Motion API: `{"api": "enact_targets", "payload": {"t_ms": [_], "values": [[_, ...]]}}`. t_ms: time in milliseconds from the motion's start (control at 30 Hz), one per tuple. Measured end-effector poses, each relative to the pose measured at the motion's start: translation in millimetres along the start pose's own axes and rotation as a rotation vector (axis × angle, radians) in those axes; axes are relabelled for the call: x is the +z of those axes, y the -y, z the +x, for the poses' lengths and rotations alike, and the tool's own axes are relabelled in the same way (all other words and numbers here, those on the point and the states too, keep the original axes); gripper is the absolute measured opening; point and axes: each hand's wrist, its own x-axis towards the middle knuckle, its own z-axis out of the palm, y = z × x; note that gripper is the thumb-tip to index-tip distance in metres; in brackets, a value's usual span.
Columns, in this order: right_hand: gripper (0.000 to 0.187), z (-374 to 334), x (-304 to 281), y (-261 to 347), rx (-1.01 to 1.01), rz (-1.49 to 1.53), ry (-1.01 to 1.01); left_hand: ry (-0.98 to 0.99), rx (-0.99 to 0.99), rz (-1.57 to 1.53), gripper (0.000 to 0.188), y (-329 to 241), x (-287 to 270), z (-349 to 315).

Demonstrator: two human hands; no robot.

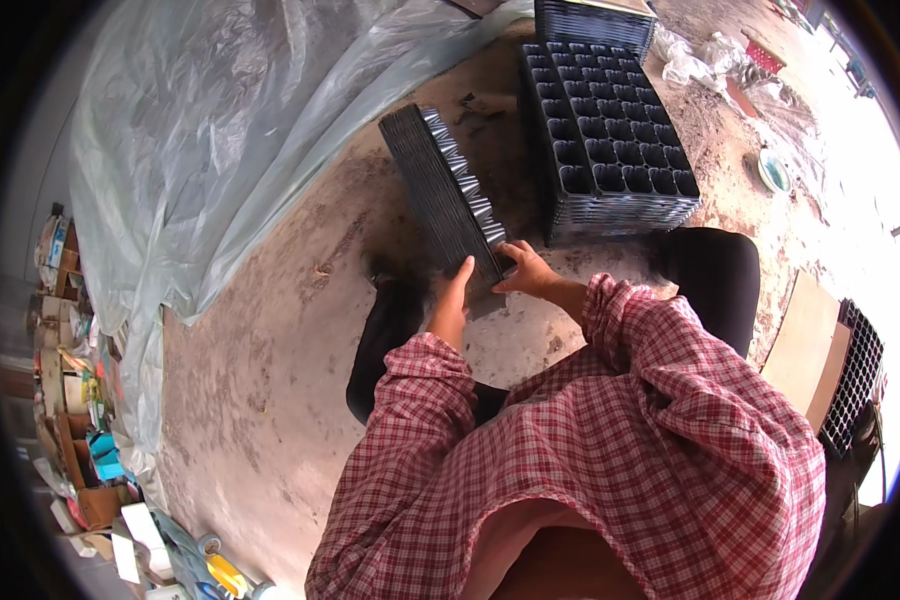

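Observation:
A nested stack of black seedling trays (435, 190) stands tilted on its long edge on the floor in front of me, with the pointed cell bottoms of the outermost tray facing right. At its near end, my left hand (452, 305) presses against the left side, its fingers partly hidden. From the right, my right hand (530, 272) grips the same end with thumb and fingers spread round it. Just right of that stack is a taller pile of black seedling trays (615, 150), cells facing up.
Translucent plastic sheeting (230, 130) hangs and spreads at the far left. Another tray stack (595, 28) stands behind the taller pile. At right are a bowl (773, 171), cardboard (800, 325) and a leaning tray (852, 375). Clutter (95, 430) lines the left side.

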Motion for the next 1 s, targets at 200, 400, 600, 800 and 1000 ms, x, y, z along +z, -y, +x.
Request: {"api": "enact_targets", "payload": {"t_ms": [200,400,600,800,1000], "values": [[0.047,13,-94,108,-0.276,0.259,-0.276,0.372,0.467,-0.23,0.077,-87,2,-91],[0.043,14,-124,166,-0.23,0.548,-0.213,0.149,0.797,-0.352,0.076,-103,46,-141],[0.058,40,-122,158,-0.32,0.422,-0.312,-0.313,0.965,-0.019,0.089,-118,51,-106],[0.051,12,-123,142,-0.436,0.19,-0.136,-0.67,0.95,0.243,0.092,-149,42,-92],[0.016,49,-138,145,-0.27,0.672,0.007,-0.59,1.067,0.371,0.1,-178,43,-76]]}}
